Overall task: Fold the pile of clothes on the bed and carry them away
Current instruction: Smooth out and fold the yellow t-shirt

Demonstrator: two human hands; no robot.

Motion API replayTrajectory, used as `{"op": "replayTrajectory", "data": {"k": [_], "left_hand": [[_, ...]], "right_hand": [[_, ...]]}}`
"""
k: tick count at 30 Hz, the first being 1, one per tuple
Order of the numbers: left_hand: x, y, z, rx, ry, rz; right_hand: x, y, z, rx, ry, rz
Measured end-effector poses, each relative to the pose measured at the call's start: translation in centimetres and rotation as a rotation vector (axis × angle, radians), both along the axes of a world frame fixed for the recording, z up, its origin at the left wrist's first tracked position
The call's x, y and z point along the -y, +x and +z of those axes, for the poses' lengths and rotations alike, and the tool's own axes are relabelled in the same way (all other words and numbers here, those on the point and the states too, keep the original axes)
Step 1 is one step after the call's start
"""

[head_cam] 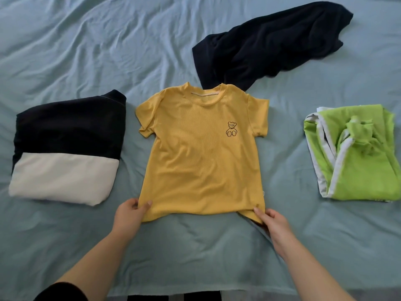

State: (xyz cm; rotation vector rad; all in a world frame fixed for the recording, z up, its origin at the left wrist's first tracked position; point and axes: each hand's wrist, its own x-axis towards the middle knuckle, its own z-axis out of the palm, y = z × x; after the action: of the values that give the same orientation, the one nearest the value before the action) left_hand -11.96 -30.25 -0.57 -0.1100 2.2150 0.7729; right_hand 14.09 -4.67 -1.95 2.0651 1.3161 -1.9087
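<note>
While the ribbed yellow short-sleeved T-shirt (200, 153) lies flat, front up, on the wrinkled pale blue bedsheet (86, 40), both hands pinch its hem.

The left hand (130, 213) and right hand (273, 222) each grip a bottom corner — a folded navy-and-white garment (65, 148) lies left, crumpled lime-green fabric with white trim (355, 155) right, a loose navy cloth (271, 44) beyond the collar.
</note>
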Motion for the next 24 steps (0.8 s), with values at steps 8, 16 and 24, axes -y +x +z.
{"op": "replayTrajectory", "data": {"k": [8, 16, 24], "left_hand": [[3.9, 2.9, 0.1, 0.257, 0.125, 0.271], [7.2, 8.2, -0.7, 0.274, 0.038, 0.157], [3.2, 7.5, 1.0, -0.267, -0.25, -0.323]], "right_hand": [[0.1, 4.6, 2.4, -0.081, -0.014, -0.166], [1.7, 10.1, 1.1, 0.219, 0.007, 0.119], [1.9, 4.8, 2.7, 0.404, 0.801, 0.77]]}}
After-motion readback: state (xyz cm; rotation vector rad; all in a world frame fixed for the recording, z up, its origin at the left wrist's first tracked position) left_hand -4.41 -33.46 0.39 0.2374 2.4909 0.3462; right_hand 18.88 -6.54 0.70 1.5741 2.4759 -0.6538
